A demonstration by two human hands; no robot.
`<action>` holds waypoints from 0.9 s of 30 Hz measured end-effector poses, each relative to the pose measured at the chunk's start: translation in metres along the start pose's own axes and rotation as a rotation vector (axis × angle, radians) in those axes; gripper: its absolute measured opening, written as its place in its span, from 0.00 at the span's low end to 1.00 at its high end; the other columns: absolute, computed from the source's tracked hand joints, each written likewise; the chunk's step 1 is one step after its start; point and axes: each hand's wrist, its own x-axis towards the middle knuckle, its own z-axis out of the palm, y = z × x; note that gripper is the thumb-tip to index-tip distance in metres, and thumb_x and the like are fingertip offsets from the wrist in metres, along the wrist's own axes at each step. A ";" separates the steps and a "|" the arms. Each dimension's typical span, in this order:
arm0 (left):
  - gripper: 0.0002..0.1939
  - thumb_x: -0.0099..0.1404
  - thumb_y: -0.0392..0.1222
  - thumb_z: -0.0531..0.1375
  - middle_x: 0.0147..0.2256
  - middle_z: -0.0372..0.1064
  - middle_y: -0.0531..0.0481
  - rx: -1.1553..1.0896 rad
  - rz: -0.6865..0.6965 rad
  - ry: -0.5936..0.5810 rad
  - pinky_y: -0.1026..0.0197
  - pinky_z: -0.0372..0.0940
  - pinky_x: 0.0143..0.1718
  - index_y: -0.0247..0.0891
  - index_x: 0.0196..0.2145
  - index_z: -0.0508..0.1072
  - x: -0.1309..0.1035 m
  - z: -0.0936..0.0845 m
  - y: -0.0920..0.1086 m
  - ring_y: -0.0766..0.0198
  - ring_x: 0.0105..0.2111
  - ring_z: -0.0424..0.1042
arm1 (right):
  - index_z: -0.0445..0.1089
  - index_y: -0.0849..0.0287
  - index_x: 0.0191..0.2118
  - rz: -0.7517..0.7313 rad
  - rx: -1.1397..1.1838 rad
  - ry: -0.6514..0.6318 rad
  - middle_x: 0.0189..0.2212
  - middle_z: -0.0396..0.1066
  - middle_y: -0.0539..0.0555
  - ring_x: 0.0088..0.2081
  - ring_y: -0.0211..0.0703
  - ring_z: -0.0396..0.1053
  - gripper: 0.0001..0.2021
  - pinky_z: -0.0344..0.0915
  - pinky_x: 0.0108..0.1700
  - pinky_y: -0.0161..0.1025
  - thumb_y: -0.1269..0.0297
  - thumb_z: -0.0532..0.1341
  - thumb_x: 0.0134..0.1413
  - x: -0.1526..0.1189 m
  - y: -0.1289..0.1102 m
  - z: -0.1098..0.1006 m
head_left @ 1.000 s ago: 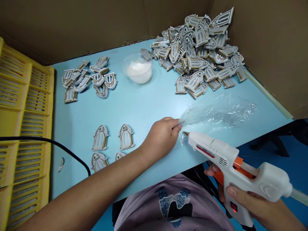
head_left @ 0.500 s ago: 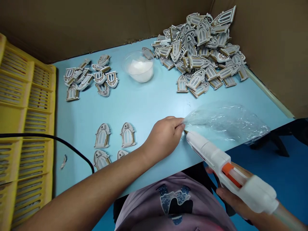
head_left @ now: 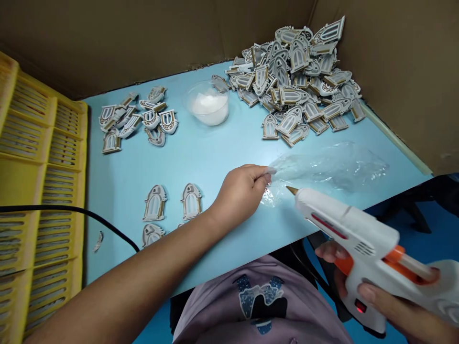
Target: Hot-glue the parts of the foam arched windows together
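Observation:
My left hand [head_left: 244,190] is closed on one end of a crumpled clear plastic bag [head_left: 333,167], pinching it between thumb and fingers above the table. My right hand [head_left: 380,301] is wrapped round the handle of a white and orange hot glue gun [head_left: 351,229]. Its brass nozzle points up and left, a short way right of my left fingers and apart from the bag. A red switch glows on the handle. Left of my left hand lie small arched window pieces [head_left: 155,203], set out in rows and partly hidden by my forearm.
At the back right is a large heap of arched window pieces [head_left: 287,81]; a smaller group [head_left: 118,122] lies at the back left. Between them stands a clear bowl [head_left: 210,107] with white contents. A yellow crate [head_left: 50,191] and a black cable [head_left: 96,220] are at left. Cardboard walls [head_left: 161,43] surround the table.
The glue gun has moved right, away from my left hand, and turned to show its side. The bag has shifted and flattened somewhat, still in my left hand. The view has moved slightly.

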 end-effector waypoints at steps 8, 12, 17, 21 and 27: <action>0.12 0.69 0.40 0.57 0.34 0.78 0.49 0.000 -0.027 -0.022 0.56 0.64 0.38 0.42 0.39 0.82 0.008 0.008 -0.013 0.60 0.32 0.73 | 0.73 0.53 0.54 0.124 0.102 0.041 0.42 0.76 0.61 0.33 0.49 0.73 0.26 0.75 0.34 0.45 0.50 0.71 0.50 0.005 -0.016 0.001; 0.13 0.70 0.39 0.57 0.34 0.77 0.50 0.013 0.035 -0.023 0.55 0.64 0.41 0.45 0.41 0.82 0.007 0.009 -0.014 0.59 0.35 0.73 | 0.70 0.49 0.56 0.141 0.129 0.065 0.51 0.74 0.59 0.32 0.47 0.72 0.29 0.72 0.32 0.44 0.50 0.73 0.48 0.007 -0.034 0.014; 0.12 0.70 0.39 0.57 0.35 0.78 0.49 0.043 0.084 -0.009 0.54 0.65 0.45 0.45 0.40 0.82 0.004 0.006 -0.008 0.56 0.40 0.74 | 0.70 0.45 0.55 0.194 0.109 0.105 0.52 0.73 0.56 0.34 0.47 0.71 0.31 0.71 0.34 0.45 0.48 0.74 0.44 0.004 -0.038 0.013; 0.13 0.71 0.38 0.56 0.37 0.78 0.49 0.134 0.123 -0.022 0.55 0.65 0.43 0.45 0.41 0.82 0.001 0.002 0.001 0.57 0.41 0.75 | 0.69 0.45 0.57 0.220 0.130 0.119 0.54 0.72 0.57 0.33 0.48 0.71 0.34 0.71 0.34 0.46 0.48 0.75 0.42 0.002 -0.041 0.010; 0.13 0.70 0.37 0.56 0.35 0.77 0.50 0.143 0.117 -0.003 0.57 0.64 0.41 0.44 0.39 0.82 0.000 -0.002 0.001 0.58 0.38 0.74 | 0.70 0.47 0.52 0.157 0.308 0.154 0.53 0.72 0.59 0.30 0.45 0.70 0.27 0.69 0.30 0.44 0.51 0.73 0.46 0.004 -0.042 0.013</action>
